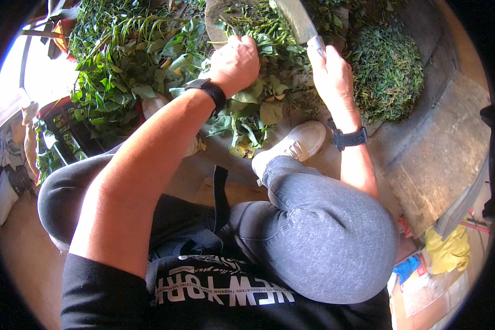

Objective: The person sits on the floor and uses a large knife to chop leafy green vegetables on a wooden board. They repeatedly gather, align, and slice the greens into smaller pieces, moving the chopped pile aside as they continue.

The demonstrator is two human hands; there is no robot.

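My left hand (236, 65) is closed on a bunch of leafy green stems (266, 43), which lie over a chopping board (216, 20) at the top of the view. In my right hand (332, 74) is the pale handle of a large-bladed knife (298, 18); its broad blade stands just right of the cut greens. Long leafy vines (128, 53) are heaped to the left of my left hand, and loose leaves hang down below it. To the right of my right hand is a mound of finely chopped greens (390, 74).
Beneath my hands, a light shoe (305, 140) rests on the floor near fallen leaves. A worn flat board (441, 152) lies at the right. Yellow plastic bag (447, 249) and a blue bag (407, 268) are at lower right. Cloths (10, 144) lie at far left.
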